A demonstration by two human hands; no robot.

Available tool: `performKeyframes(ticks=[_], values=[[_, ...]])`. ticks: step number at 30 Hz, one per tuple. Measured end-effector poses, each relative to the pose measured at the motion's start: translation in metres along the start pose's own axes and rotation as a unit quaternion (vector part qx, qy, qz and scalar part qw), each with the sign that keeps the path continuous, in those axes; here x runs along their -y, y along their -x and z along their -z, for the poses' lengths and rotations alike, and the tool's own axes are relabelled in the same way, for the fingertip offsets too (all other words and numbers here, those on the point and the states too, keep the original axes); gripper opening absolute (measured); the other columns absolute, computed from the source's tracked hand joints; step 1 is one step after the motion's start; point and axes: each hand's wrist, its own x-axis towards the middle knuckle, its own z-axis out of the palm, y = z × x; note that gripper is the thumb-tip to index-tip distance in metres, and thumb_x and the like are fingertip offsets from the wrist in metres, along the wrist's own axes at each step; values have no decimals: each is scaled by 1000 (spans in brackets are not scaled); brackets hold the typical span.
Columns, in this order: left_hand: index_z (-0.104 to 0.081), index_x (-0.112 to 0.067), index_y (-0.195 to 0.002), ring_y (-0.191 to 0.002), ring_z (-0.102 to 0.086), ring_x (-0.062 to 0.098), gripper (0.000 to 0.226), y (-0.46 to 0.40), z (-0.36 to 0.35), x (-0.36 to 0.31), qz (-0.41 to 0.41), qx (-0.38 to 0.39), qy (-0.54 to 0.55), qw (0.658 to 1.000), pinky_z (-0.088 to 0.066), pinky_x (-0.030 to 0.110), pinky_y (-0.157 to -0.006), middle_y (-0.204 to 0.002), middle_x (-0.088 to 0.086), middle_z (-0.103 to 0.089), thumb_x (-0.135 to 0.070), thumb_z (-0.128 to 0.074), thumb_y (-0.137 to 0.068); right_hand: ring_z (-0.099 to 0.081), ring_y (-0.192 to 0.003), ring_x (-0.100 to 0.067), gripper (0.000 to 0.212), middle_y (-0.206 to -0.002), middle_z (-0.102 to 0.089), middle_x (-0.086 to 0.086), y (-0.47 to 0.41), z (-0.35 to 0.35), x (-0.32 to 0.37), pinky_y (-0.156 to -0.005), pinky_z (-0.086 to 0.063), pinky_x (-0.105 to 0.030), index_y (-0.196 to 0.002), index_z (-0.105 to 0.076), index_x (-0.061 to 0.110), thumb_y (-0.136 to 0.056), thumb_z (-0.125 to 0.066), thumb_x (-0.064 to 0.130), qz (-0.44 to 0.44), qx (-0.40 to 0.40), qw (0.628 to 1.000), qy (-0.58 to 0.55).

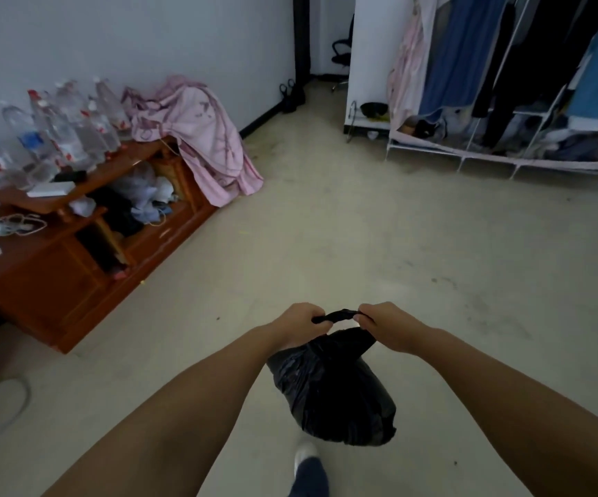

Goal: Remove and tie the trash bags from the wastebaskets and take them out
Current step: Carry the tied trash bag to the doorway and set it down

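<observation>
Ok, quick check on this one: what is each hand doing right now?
Left hand: closed, gripping one end of the black trash bag top.
Right hand: closed, gripping the other end.

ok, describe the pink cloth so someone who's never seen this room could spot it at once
Start at the low red-brown wooden cabinet against the left wall. Clear plastic bottles crowd its top; past them, at the cabinet's far end, the pink cloth lies heaped on top and spills down to the floor. It is the only big crumpled fabric there, pale pink with darker markings.
</observation>
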Motion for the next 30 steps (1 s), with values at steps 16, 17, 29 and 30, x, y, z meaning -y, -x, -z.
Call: performKeyframes(ticks=[16,17,29,30], values=[[-46,-17,-63,-66,-44,20,30,-360,193,87,1,6,-5,1000,-26,26,-52,-58,-3,-41,-26,-50,-92,-48,-67,-24,28,-73,-50,-4,-360,158,-91,-58,-33,-33,-77,-42,18,-100,-33,31,-20,-12,1000,-21],[-45,-19,-62,-67,-44,20,31,-384,203,93,9,3,4,1000,-27,27,-52,-58,-3,-41,-26,-50,-92,-47,-67,-23,28,-71,-48,-2,-385,168,-100,-57,-32,-32,-77,-42,18,-100,-32,31,-13,-3,1000,-17],[-48,-12,-69,-69,-45,19,27,-636,346,177,68,-37,38,996,-28,23,-52,-70,8,-48,-25,-51,-92,-47,-67,-24,29,-67,-44,2,-687,293,-159,-53,-30,-29,-82,-43,15,-100,-31,33,44,49,998,18],[-49,-11,-70,-69,-45,19,26,-662,358,186,66,-39,36,996,-28,25,-53,-71,9,-49,-25,-51,-92,-47,-67,-24,29,-67,-43,2,-716,301,-166,-53,-30,-29,-82,-43,15,-100,-31,33,44,48,998,20]])
